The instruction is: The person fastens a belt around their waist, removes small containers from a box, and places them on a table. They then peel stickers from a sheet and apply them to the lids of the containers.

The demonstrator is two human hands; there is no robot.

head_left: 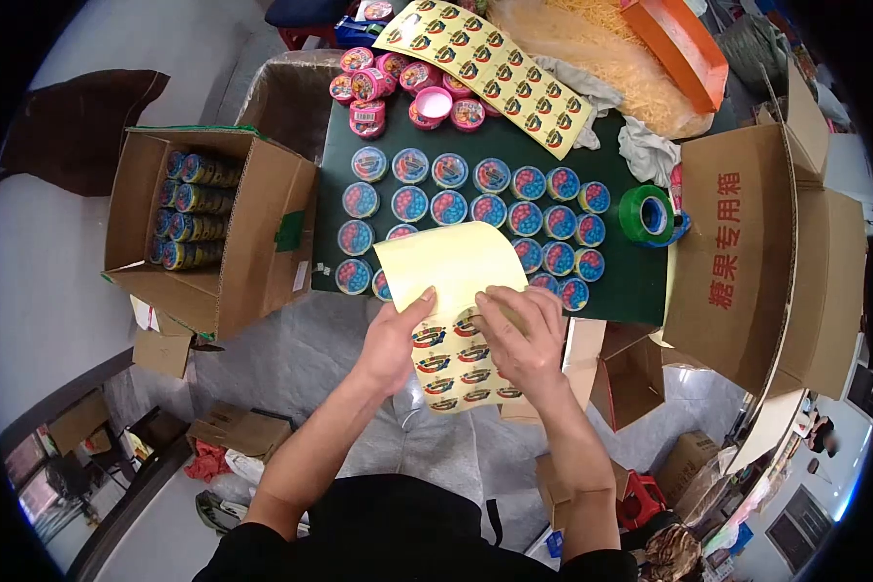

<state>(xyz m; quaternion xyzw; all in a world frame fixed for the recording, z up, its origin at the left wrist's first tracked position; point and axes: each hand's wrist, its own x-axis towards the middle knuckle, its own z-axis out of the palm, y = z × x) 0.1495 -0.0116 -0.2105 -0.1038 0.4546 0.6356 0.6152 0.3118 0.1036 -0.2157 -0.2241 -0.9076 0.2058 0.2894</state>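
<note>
A pale yellow sticker sheet [446, 262] is held over the near edge of the green table, its upper part bare and its lower part bearing rows of oval stickers. My left hand [395, 341] grips the sheet's left side, thumb on top and fingers behind. My right hand [526, 338] is closed, with thumb and fingertips pinched at a sticker [468, 322] in the top remaining row; whether it is lifted is hard to see. Beyond the sheet stand rows of round candy tubs [448, 208] with blue and red balls under their lids; the sheet covers some.
Left, an open carton [272, 209] holds stacked tubs. Pink tubs [367, 118] and another sticker sheet [495, 73] lie at the back. Green tape [640, 215] sits at the table's right, beside a large carton [723, 252]. An orange tray [677, 44] is at back right.
</note>
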